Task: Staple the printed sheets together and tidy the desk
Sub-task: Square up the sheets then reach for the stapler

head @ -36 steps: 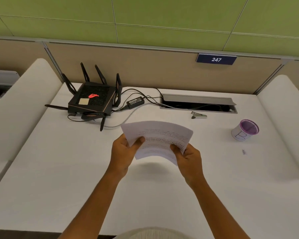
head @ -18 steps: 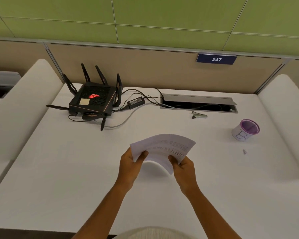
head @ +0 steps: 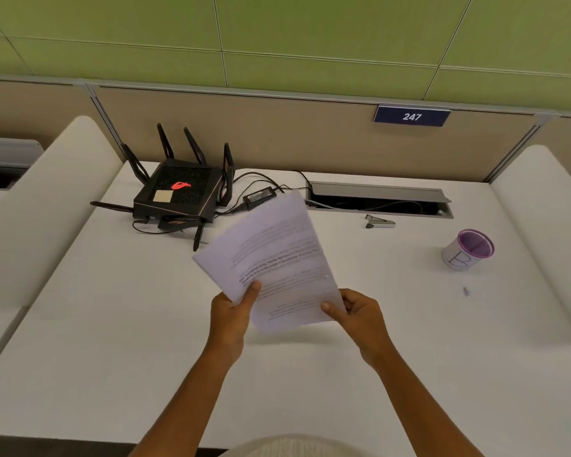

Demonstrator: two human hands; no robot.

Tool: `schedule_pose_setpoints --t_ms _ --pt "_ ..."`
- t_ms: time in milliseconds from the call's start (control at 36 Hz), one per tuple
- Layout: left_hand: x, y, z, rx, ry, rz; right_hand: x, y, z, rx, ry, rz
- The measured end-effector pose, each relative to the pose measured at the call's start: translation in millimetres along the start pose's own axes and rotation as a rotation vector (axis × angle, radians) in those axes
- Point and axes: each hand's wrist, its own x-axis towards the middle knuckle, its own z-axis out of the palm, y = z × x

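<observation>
Above the near desk edge, the left hand and right hand pinch the printed sheets' lower corners, now lifted and swung face-up from their bowed, low hold. Squaring looks done; beyond the sheets, right, the stapler lies untouched near the cable tray.

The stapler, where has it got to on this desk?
In the head view the stapler lies on the white desk at the far right, just in front of the open cable tray, left of the purple-rimmed cup, beyond both hands.
</observation>
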Motion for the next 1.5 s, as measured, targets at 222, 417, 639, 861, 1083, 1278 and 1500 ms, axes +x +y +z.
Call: schedule_pose_setpoints --t_ms 222,417,639,861,1083,1278,1500 --pt "-10 5 -3 -0.311 0.039 -0.071 -8 -8 11 0.302 -0.002 0.032" --pt "-24 1 12 -0.449 -0.003 -0.117 -11 -12 34 0.368 0.057 0.075" --pt "-2 1 -24 -0.43 0.121 -0.122 2 -22 7 0.206 0.137 0.052" --pt "21 16 -57 0.092 -0.03 0.012 12 -35 -21 0.004 0.135 -0.067" --pt "30 27 -29 0.218 0.01 0.136 15 -36 -28 -0.137 0.164 -0.212" --pt "26 -20 -27 0.233 -0.011 0.031 16 18 -26 -0.124 0.242 -0.086" --pt "21 -46 -31 0.388 -0.059 0.012 13 40 -25 -0.174 0.252 0.025"
